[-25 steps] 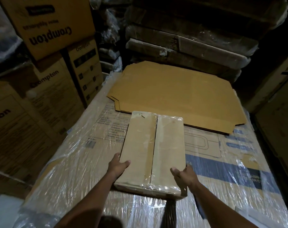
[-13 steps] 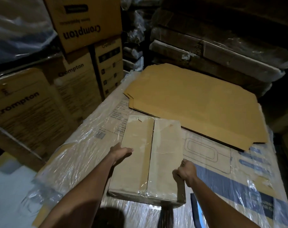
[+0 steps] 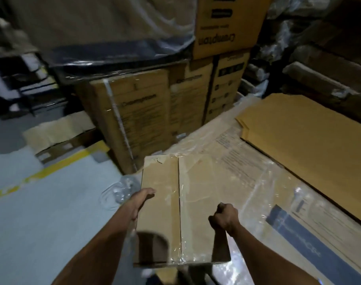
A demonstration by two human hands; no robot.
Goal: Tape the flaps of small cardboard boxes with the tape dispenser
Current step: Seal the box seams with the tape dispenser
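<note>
Box (image 3: 181,212) swung leftward; Crompton cartons (image 3: 227,25) behind.

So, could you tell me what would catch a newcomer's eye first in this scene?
The small cardboard box at centre, its seam already taped, gripped by the left hand and right hand. Flat cardboard sheets lie to the right on the plastic-wrapped stack; printed cartons tower behind.

I've got the box (image 3: 181,210) between my hands — left hand (image 3: 141,202) on its left side, right hand (image 3: 225,219) on its right edge. To its right lies the wrapped pallet top (image 3: 278,202), with flat cardboard sheets (image 3: 305,136) on its far part. Stacked cartons (image 3: 155,112) stand behind the box, and the floor (image 3: 41,212) lies to the left.
</note>
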